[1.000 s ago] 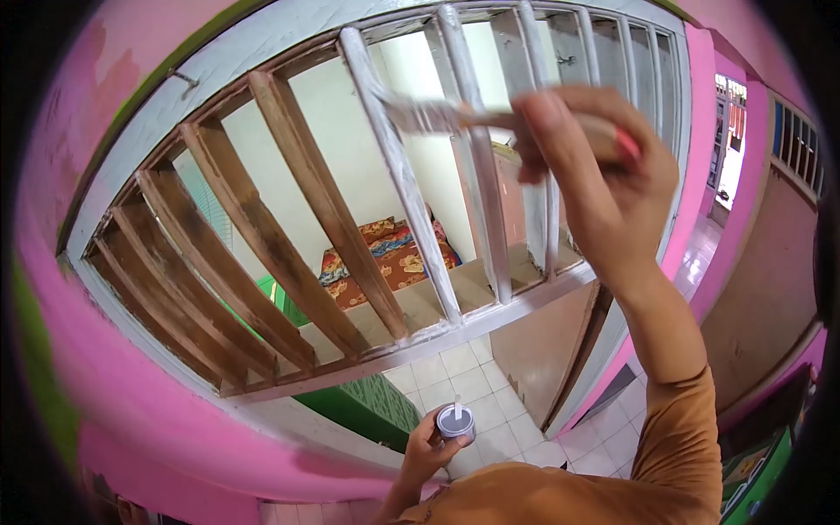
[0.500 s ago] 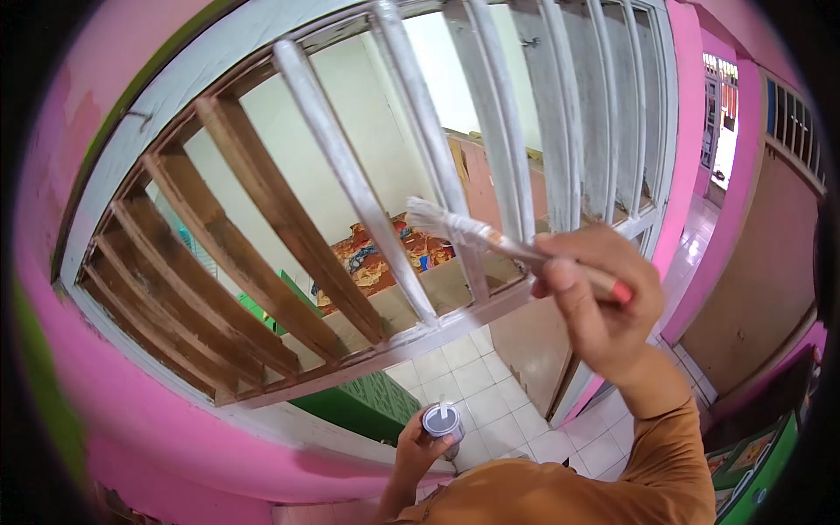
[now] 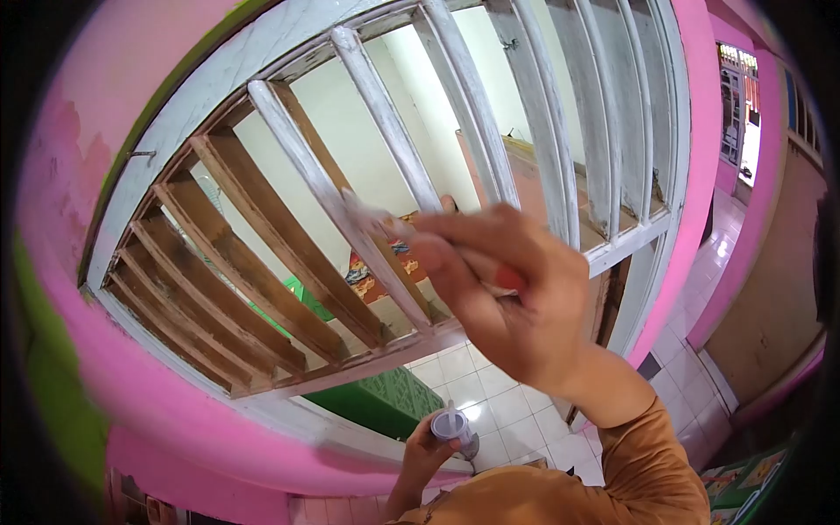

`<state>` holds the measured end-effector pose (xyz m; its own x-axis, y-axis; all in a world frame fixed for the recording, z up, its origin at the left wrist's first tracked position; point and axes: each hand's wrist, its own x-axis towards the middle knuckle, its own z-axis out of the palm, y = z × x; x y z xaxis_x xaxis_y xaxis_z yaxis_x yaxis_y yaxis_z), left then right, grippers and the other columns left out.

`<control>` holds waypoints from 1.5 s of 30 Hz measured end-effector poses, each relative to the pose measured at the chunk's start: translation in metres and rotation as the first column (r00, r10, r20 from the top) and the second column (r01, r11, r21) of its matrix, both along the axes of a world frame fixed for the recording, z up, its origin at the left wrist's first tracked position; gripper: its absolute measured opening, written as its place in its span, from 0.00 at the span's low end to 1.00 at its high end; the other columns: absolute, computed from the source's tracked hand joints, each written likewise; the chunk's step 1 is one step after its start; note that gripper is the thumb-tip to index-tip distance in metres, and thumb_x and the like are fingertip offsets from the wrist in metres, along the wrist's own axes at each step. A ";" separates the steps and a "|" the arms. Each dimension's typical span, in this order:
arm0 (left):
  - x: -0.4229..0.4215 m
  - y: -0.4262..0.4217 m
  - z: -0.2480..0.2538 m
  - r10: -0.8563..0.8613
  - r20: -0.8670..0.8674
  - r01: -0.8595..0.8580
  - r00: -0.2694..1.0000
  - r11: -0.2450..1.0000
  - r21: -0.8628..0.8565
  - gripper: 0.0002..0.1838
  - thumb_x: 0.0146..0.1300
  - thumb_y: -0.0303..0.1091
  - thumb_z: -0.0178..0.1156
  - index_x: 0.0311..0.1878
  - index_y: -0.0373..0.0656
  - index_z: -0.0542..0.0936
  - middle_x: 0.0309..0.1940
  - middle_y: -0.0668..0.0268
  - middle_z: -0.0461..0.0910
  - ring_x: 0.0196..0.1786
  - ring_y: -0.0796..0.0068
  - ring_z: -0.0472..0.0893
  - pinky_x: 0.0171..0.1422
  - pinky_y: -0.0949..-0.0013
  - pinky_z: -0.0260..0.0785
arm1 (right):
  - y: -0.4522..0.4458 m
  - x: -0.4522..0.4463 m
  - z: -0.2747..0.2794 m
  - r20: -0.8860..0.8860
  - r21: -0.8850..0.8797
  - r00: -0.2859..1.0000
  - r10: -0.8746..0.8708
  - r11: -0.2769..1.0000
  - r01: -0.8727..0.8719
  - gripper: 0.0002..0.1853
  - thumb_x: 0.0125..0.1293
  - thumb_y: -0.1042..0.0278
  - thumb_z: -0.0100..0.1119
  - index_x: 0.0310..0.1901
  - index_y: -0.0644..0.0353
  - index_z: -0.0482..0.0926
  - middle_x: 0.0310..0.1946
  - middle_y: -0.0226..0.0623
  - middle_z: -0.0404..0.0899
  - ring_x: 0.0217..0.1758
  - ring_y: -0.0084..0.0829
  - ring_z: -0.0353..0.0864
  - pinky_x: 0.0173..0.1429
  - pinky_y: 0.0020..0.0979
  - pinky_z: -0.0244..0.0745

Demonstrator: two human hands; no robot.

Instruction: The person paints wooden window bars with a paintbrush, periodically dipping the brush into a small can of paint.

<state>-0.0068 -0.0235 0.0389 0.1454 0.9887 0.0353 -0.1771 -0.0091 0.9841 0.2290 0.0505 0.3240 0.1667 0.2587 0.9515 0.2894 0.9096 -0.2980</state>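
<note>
My right hand [image 3: 525, 297] grips a paintbrush [image 3: 389, 226] by its handle, fingers closed round it. Blurred by motion, the whitish bristles are at the middle of a wooden slat [image 3: 297, 153] whose front edge is white and whose side is brown; contact is hard to judge. To the left stand several brown slats [image 3: 254, 223], while those to the right [image 3: 472, 96] are whitish. Low in the view, my left hand [image 3: 424, 451] holds a small cup [image 3: 451, 426] of pale paint with a whitish stick standing in it.
The slats sit in a whitish frame [image 3: 197, 101] set in a pink wall [image 3: 254, 455]. A hook [image 3: 143, 155] juts from the frame. Behind the slats lies patterned cloth [image 3: 359, 276]. White floor tiles [image 3: 512, 407] and a green panel [image 3: 376, 402] show below.
My right hand has carried the brush leftward to the white-edged slat beside the brown ones. The view has shifted somewhat. My left hand still holds the cup low down.
</note>
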 end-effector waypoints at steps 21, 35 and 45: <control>-0.011 -0.009 0.010 0.017 -0.113 -0.012 0.993 0.999 0.043 0.34 0.62 0.27 0.76 0.69 0.33 0.71 0.61 0.60 0.80 0.65 0.69 0.79 0.71 0.61 0.73 | 0.040 -0.005 0.052 -0.116 0.141 0.978 0.176 0.977 -0.160 0.09 0.71 0.68 0.67 0.37 0.66 0.87 0.26 0.41 0.83 0.26 0.31 0.80 0.32 0.31 0.74; -0.011 -0.010 0.010 0.039 -0.132 -0.030 0.990 0.997 0.068 0.34 0.61 0.24 0.75 0.69 0.33 0.72 0.61 0.58 0.80 0.64 0.68 0.80 0.71 0.60 0.75 | 0.041 -0.009 0.062 -0.116 0.106 0.976 0.184 0.979 -0.172 0.14 0.71 0.65 0.65 0.32 0.68 0.85 0.27 0.50 0.82 0.28 0.51 0.79 0.36 0.41 0.74; -0.008 -0.005 0.007 0.068 -0.101 -0.063 0.993 0.996 0.057 0.35 0.58 0.24 0.77 0.67 0.34 0.72 0.60 0.56 0.81 0.63 0.65 0.81 0.69 0.59 0.76 | 0.036 -0.002 0.035 -0.057 0.068 0.986 0.154 0.986 -0.150 0.14 0.68 0.67 0.66 0.27 0.66 0.79 0.24 0.50 0.78 0.27 0.51 0.79 0.34 0.44 0.73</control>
